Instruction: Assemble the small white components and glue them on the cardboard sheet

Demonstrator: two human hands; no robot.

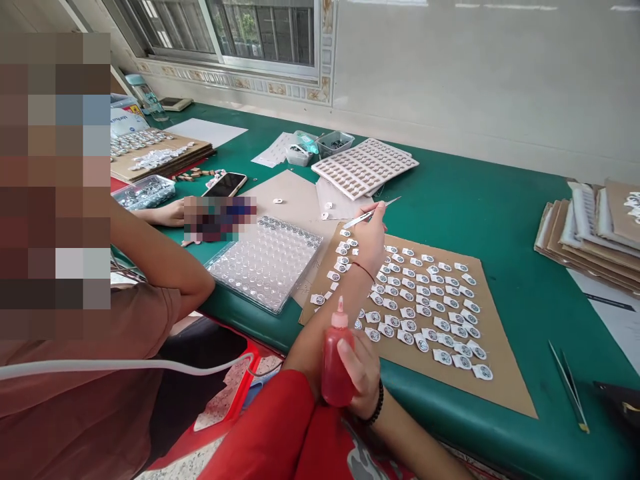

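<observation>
My left hand (pixel 370 240) is closed around metal tweezers (pixel 357 220), above the far left part of a brown cardboard sheet (pixel 500 373). Many small white tags with dark round prints (pixel 407 312) lie on this sheet in uneven rows. Nearer to me, my right hand (pixel 363 373) grips a squeeze bottle of red liquid (pixel 336 370), its pale nozzle pointing up. The bottle is in front of my left forearm. Left of my arm, a clear plastic tray with round cells (pixel 265 263) sits at the table's edge.
A person in a brown shirt (pixel 100 373) sits at the left, an arm on the green table (pixel 520 220). Farther back are a phone (pixel 225 185), small plastic boxes (pixel 335 143) and a white moulded tray (pixel 365 167). Stacked cardboard (pixel 565 233) and other tweezers (pixel 569 387) lie right.
</observation>
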